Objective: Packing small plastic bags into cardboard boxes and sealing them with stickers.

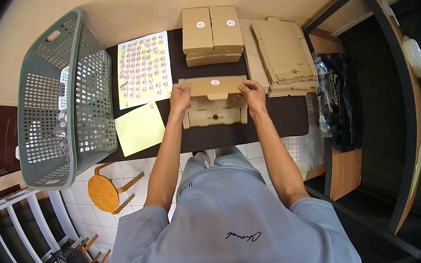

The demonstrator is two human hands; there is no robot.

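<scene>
A brown cardboard box (214, 110) sits before me on the dark tabletop, its inside showing towards me. Its lid (200, 87) is tilted partway over the tray and bears a round sticker (215, 82); a small tuck flap hangs from the lid's front edge. My left hand (181, 98) pinches the lid's left corner. At the opposite corner, my right hand (252, 93) grips the lid between thumb and fingers. Just behind stands a stack of closed cardboard boxes (196, 36), the top two with round stickers.
A sheet of round stickers (144, 69) and a yellow backing sheet (141, 129) lie left of the box. Beyond them stands a green perforated basket (92, 86). Flat unfolded cartons (284, 50) are piled at right, beside a black plastic bag (340, 98). A wooden stool (103, 193) stands below.
</scene>
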